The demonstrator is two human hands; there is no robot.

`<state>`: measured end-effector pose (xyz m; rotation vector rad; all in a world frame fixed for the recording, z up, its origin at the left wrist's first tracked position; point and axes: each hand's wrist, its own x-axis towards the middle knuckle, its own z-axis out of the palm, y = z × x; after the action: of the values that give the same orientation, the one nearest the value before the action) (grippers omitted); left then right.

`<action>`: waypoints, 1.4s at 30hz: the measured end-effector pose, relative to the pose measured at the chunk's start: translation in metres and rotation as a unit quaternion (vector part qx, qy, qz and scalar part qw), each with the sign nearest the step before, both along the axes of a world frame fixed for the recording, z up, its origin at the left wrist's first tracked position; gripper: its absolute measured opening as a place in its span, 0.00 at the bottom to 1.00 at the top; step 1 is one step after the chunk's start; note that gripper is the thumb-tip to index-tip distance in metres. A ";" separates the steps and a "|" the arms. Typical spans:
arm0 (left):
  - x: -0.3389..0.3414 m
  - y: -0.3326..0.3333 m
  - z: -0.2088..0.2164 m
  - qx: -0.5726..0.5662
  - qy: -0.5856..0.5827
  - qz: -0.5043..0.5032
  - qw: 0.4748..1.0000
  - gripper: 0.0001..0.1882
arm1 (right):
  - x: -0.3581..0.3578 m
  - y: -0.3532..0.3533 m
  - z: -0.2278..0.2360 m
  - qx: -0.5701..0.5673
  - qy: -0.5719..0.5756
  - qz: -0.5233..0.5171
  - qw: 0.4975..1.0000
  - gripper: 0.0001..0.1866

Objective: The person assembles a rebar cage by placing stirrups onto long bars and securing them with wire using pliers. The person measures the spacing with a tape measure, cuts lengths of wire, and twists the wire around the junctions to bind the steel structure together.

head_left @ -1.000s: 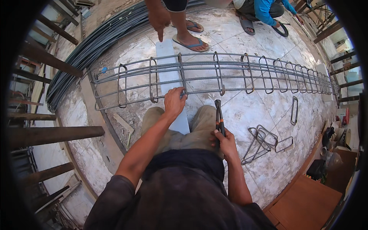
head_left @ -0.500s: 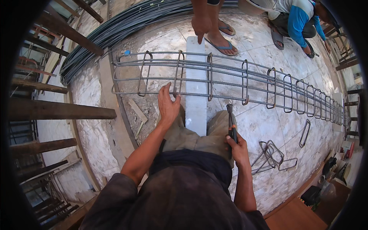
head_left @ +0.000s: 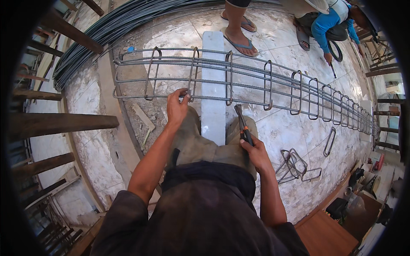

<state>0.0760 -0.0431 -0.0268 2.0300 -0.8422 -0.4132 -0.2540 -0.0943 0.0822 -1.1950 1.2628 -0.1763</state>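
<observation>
A long rebar cage [head_left: 252, 99] of ribbed steel bars and rectangular stirrups lies across in front of me. My left hand [head_left: 177, 106] has its fingers curled and closed around the near bar of the cage, beside the second stirrup [head_left: 193, 74] from the left end. Just what the fingertips pinch is partly hidden. My right hand [head_left: 258, 154] is wrapped around the black and orange handles of a pair of pincers [head_left: 244, 128]. Their head points up at the cage, just short of the near bar below the third stirrup [head_left: 229, 79].
A pale plank [head_left: 213, 123] runs under the cage between my knees. Loose stirrups [head_left: 294, 164] lie on the floor at right. Bundled rebar [head_left: 102, 40] stretches across the far left, near wooden posts [head_left: 64, 126]. Beyond the cage are a person's sandalled feet [head_left: 241, 42] and a crouching person [head_left: 326, 30].
My left hand has closed its fingers on the cage. The pincers have come up closer to the near bar. The standing person's pointing hand has left the view.
</observation>
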 end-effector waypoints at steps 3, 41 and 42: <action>0.002 0.000 0.000 -0.009 -0.001 -0.003 1.000 0.16 | 0.006 -0.005 0.000 0.015 0.004 0.016 1.000 0.26; -0.004 -0.003 -0.024 -0.086 0.027 -0.082 0.993 0.17 | -0.013 -0.013 -0.063 -0.083 -0.030 0.072 0.993 0.24; -0.003 -0.002 -0.023 -0.084 0.025 -0.084 0.993 0.17 | -0.013 -0.011 -0.059 -0.082 -0.032 0.070 0.994 0.24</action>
<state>0.0732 -0.0447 -0.0501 1.7937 -0.9875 -0.4680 -0.2666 -0.1058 0.0236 -1.4035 1.1199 -0.2173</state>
